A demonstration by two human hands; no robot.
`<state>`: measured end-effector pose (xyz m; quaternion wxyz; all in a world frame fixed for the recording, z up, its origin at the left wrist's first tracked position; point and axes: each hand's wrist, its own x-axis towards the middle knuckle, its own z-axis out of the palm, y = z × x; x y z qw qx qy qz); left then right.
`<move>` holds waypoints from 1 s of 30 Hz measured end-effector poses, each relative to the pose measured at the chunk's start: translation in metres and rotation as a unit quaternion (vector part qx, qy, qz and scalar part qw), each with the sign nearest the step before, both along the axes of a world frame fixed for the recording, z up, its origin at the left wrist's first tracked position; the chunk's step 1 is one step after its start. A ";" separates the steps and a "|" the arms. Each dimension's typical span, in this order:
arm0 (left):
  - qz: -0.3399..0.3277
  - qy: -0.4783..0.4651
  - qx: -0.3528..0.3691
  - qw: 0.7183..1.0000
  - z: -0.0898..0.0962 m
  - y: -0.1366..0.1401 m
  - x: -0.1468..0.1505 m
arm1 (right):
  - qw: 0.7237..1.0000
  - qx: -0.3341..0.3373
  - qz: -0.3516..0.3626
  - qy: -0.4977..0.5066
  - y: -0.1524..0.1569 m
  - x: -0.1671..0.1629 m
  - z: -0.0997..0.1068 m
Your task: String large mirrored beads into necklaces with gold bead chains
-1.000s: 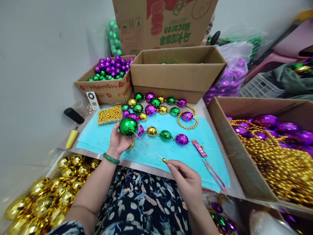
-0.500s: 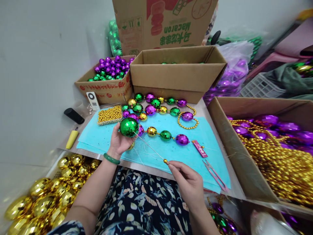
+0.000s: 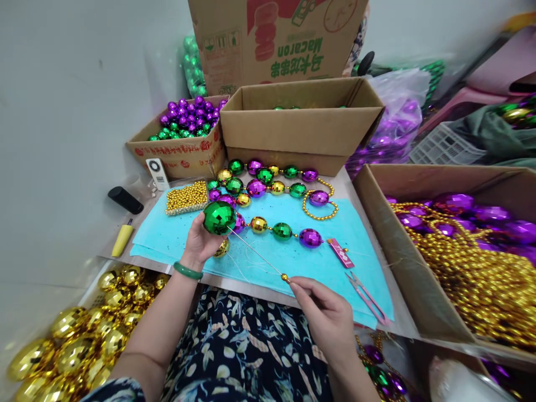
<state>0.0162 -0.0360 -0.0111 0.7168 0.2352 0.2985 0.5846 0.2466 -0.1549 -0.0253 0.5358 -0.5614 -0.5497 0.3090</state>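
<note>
In the left hand (image 3: 201, 243), a big green ball (image 3: 220, 218) is sitting above the blue cloth (image 3: 293, 262), with fingers curling around it. A thin line (image 3: 256, 252) is running from the ball to a small gold bead (image 3: 285, 277), where the right hand (image 3: 324, 307) is pinching. The bead is now sitting a bit farther from the ball than a second ago, so the line is probably being pulled tight. Behind, strung balls (image 3: 282, 230) are lying on the desk (image 3: 360, 206).

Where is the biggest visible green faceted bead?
In the head view, the green faceted bead is left of centre, in the left hand, right of a clear tray of gold beads.
</note>
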 end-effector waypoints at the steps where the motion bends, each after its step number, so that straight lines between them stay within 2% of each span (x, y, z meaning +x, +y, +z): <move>1: 0.004 0.004 0.005 1.000 0.000 0.001 -0.001 | 1.000 0.001 0.000 -0.004 -0.001 0.001 0.001; 8: 0.005 0.093 0.096 0.991 0.001 -0.002 0.001 | 1.000 -0.020 0.003 -0.004 0.000 0.000 0.002; 18: -0.085 0.167 0.166 0.968 0.008 -0.020 0.022 | 0.989 -0.074 -0.002 0.130 0.016 -0.017 -0.033; 30: -0.069 0.216 0.229 0.947 0.012 -0.027 0.026 | 0.982 -0.097 0.011 0.160 0.016 -0.013 -0.036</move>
